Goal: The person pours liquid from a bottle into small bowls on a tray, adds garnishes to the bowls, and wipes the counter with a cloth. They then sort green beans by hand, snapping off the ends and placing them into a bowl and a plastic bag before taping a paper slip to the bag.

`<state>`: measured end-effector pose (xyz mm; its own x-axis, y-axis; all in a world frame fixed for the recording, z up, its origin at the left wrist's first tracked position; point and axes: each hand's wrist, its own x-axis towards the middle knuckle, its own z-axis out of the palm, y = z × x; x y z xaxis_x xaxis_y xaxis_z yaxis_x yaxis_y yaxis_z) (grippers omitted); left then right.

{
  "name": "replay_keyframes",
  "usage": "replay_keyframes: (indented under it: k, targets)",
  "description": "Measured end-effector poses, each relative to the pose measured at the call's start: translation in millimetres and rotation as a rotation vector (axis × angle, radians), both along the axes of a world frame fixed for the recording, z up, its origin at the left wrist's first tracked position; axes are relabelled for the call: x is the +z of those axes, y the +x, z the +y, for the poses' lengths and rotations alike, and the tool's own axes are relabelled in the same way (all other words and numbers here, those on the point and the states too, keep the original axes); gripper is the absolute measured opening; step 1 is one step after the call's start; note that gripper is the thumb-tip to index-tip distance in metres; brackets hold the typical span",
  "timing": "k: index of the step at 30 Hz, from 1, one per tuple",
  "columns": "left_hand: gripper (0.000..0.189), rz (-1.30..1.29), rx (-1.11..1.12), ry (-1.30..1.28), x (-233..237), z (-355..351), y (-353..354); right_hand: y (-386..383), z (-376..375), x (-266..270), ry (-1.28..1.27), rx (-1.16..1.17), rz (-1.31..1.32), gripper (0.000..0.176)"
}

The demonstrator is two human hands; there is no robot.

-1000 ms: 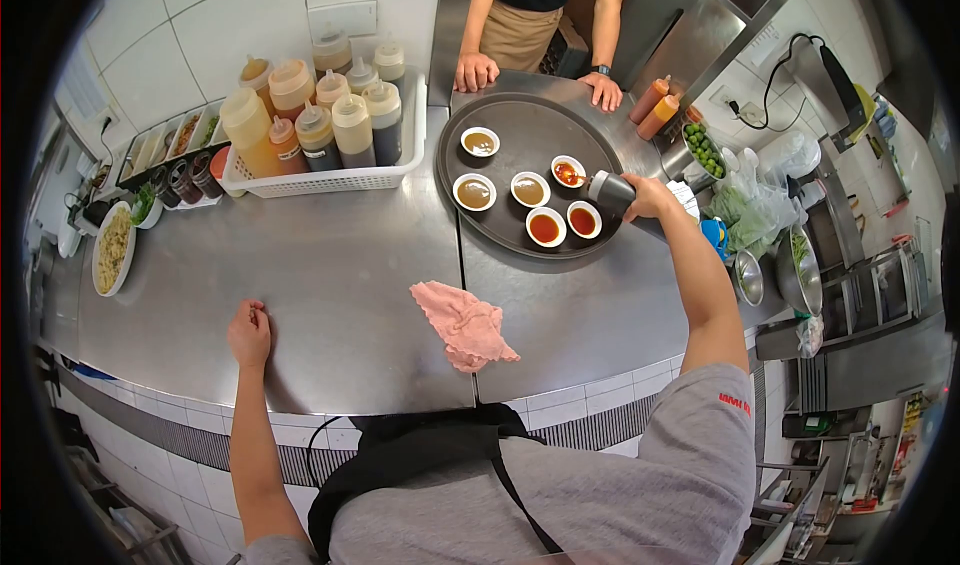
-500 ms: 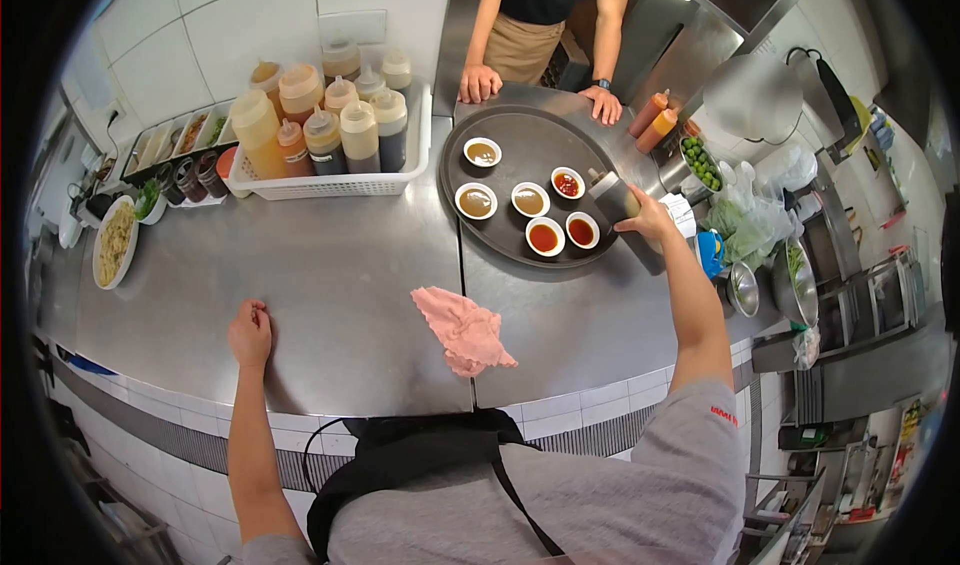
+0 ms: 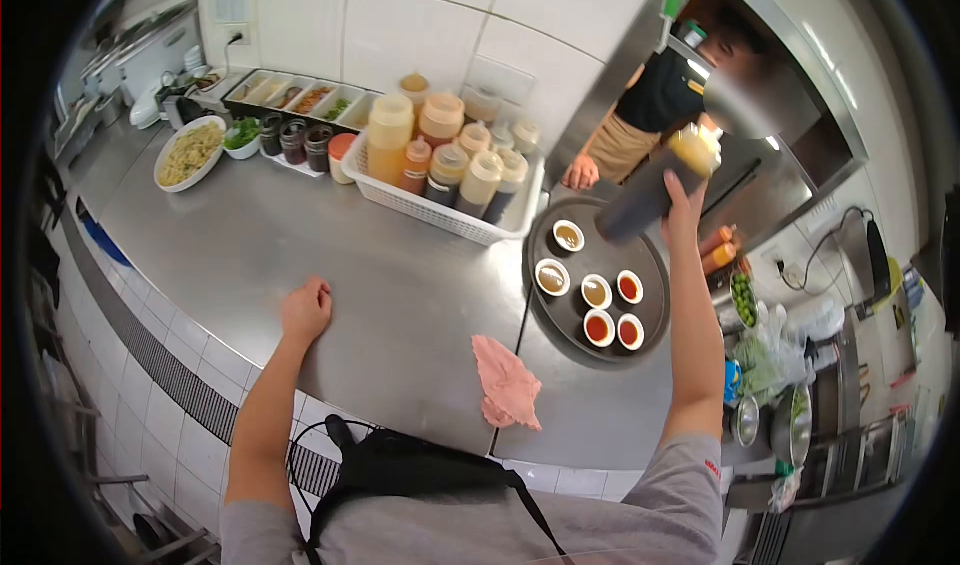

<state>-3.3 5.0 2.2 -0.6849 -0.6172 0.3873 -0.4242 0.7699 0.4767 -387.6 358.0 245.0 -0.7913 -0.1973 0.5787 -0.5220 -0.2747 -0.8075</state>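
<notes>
Six small round white sauce cups [image 3: 600, 328] sit on the big round dark tray [image 3: 655, 310], and every one's got sauce in it, three brown, three red: no cup left unfilled! The right hand [image 3: 683, 205] grips a dark, pale-ended squeeze bottle [image 3: 640, 203], tilted aloft, not set down. The left hand [image 3: 307, 308] lies loosely curled, apparently holding nothing, on the steel surface [image 3: 400, 315].

Right arm [image 3: 697, 345] extended forward, right hand [image 3: 687, 203] raised, left hand [image 3: 307, 310] loosely curled
</notes>
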Motion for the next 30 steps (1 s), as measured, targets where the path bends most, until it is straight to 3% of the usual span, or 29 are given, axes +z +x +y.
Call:
replay_keyframes:
  k: [3,7,11,13,19,21,22,24,25,27,30]
  targets:
    - [0.004,0.016,-0.018,0.035,4.0,-1.4,1.1,10.4,-107.9,67.7,-0.124,0.113,0.034,0.075]
    - [0.005,0.026,-0.017,0.027,4.5,-1.3,3.0,-8.3,-235.9,96.7,-0.161,0.12,0.175,0.083]
    - [0.006,-0.011,0.026,0.088,10.2,-0.9,5.0,2.4,-323.6,74.2,0.037,-0.153,0.221,0.093]
    - [0.006,-0.029,0.012,0.115,8.1,-2.2,3.6,8.7,-347.9,54.3,0.284,-0.286,0.218,0.095]
    - [0.006,0.046,-0.017,0.131,3.9,-7.1,7.5,-13.2,-391.3,-12.1,0.504,-0.238,0.276,0.094]
    - [0.006,0.069,-0.087,0.163,7.7,-9.1,10.8,-37.2,-394.5,-21.1,0.83,-0.141,0.07,0.081]
    - [0.006,0.067,-0.089,0.169,10.2,-9.5,11.8,-43.9,-396.3,-21.3,0.836,-0.142,0.069,0.081]
    - [0.006,0.079,-0.136,0.172,13.6,-11.2,13.3,-57.8,-399.7,-20.1,1.192,-0.039,-0.109,0.058]
    - [0.006,0.079,-0.14,0.179,11.3,-12.7,12.2,-75.7,-399.6,-28.0,1.199,-0.043,-0.111,0.058]
    - [0.006,0.132,-0.181,0.159,4.9,-15.4,11.6,-107.4,-403.6,-56.5,1.182,-0.127,-0.104,0.039]
    - [0.006,0.151,-0.221,0.218,1.0,-17.3,12.1,-56.1,-395.4,-24.1,1.345,-0.021,-0.15,0.042]
